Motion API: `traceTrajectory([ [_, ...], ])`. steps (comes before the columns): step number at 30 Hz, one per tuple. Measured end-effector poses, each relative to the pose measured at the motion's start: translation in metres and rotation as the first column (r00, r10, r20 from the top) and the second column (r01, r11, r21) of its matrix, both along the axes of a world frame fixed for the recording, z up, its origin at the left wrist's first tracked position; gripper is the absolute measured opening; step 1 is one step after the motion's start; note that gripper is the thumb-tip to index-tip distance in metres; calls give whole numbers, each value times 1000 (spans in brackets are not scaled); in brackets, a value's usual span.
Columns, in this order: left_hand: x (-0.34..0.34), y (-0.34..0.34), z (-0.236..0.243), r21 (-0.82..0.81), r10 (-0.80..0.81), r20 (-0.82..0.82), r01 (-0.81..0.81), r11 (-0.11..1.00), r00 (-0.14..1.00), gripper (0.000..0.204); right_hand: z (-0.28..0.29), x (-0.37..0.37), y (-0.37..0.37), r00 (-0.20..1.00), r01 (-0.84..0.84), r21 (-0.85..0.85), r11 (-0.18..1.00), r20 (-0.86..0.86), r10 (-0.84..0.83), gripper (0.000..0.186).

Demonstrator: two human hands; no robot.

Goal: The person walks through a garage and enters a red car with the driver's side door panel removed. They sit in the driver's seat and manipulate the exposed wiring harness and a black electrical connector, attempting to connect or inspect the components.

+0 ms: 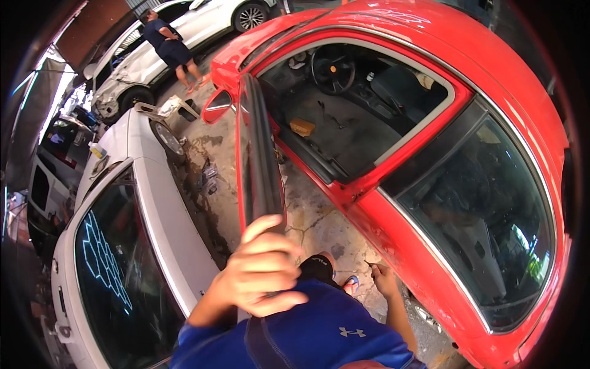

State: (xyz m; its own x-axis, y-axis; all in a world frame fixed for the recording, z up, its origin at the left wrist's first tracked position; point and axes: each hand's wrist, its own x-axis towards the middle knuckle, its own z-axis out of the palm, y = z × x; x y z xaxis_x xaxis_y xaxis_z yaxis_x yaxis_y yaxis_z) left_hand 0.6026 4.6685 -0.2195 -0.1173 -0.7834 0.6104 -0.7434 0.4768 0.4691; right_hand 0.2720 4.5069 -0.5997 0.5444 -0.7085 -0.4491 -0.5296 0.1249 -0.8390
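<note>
The red car (393, 240) is parked beside a white car (172, 227), which could be dented were the open door (261, 154) overswung. The left hand (263, 270) is half-curled, seemingly empty; by the right hand (385, 281), a dark object (369, 263) is pinched.

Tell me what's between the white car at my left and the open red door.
Stained concrete floor with small litter lies between the white car and the red door, as the head view shows.
</note>
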Motion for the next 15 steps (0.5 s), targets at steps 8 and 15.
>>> traceTrajectory([
  [8, -24, 135, -12, -107, 738, -238, -772, 627, 632, 47, 8, 94, -99, 821, -569, -185, 801, -74, 566, 37],
  [15, -5, 156, -80, -460, 857, -398, -879, 123, 328, 43, 46, 250, -138, 862, -463, -237, 854, 103, 496, 38],
])
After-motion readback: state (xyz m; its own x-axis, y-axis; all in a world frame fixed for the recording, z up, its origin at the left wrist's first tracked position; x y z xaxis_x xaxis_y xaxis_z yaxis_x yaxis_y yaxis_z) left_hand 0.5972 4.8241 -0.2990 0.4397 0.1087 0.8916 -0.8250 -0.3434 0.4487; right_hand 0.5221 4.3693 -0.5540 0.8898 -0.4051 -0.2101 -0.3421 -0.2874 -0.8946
